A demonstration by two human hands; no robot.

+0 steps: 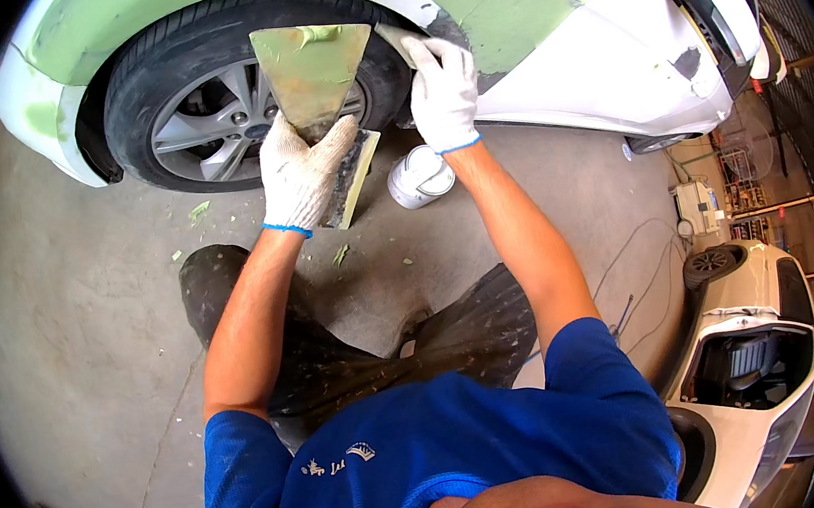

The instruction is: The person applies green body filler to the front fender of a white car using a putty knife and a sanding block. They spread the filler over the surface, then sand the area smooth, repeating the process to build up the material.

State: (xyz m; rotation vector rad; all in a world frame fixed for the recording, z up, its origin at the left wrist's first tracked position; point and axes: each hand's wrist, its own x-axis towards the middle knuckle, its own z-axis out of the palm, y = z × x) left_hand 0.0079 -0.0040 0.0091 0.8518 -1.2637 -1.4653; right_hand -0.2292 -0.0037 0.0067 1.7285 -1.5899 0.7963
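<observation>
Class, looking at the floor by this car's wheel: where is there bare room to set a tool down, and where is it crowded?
Free: the concrete floor left of the person's knee, below the wheel. Also the strip right of the white can, under the car's white panel. Crowded: between the gloved left hand and right hand.

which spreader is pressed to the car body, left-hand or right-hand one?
The narrow spreader under the right hand, its edge on the fender by the wheel arch. The wide spreader in the left hand is held off the car.

White knit gloves point(302, 171) with blue cuffs, green-smeared spreader point(311, 71), white can point(419, 177)
</observation>
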